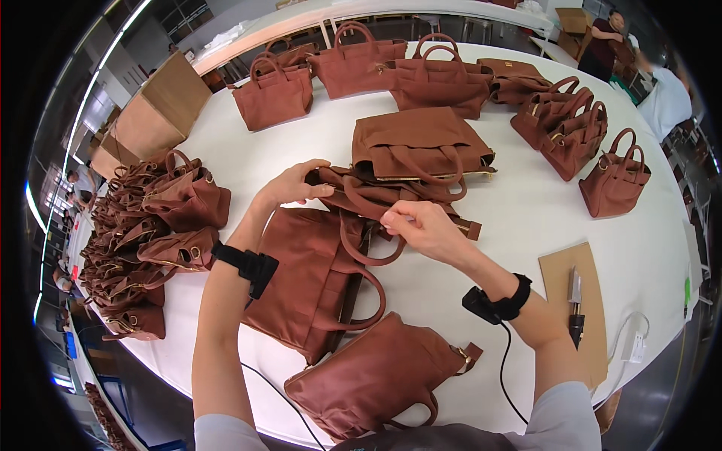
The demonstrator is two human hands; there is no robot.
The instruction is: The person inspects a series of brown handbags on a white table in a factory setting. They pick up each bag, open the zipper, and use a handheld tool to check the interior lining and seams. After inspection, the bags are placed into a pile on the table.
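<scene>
White table (444,293) is filling most of the workroom view; 2 co-workers (602,45) (665,98) are standing beyond its far R side, and a cardboard box (177,90) is sitting at far L. I'm working on the brown bag under my hands (402,193), which is lying approx. mid-table, just in front of a flat-lying bag (414,124). My L hand (293,184) is gripping its L end, fingers over the top & thumb on the near side. My R hand (425,229) is pinching closed at its handle (365,204); the fingertips are hiding exactly what's between them.

Nearer me, a large bag (293,274) is lying by my L forearm, another bag (376,376) close to the near edge.

Progress, judging by layout: this one's looking unfinished, w/ both hands on it. A big heap of bags (124,244) is crowding the L side, while several upright bags (274,101) are standing along the far edge, plus a few R-side bags (613,184). Upright ones are poss. done & heap poss. left, but can't tell for sure. Over R, a dark-handled tool (575,293) is resting on a brown board (556,278), near a white power strip (637,347).
</scene>
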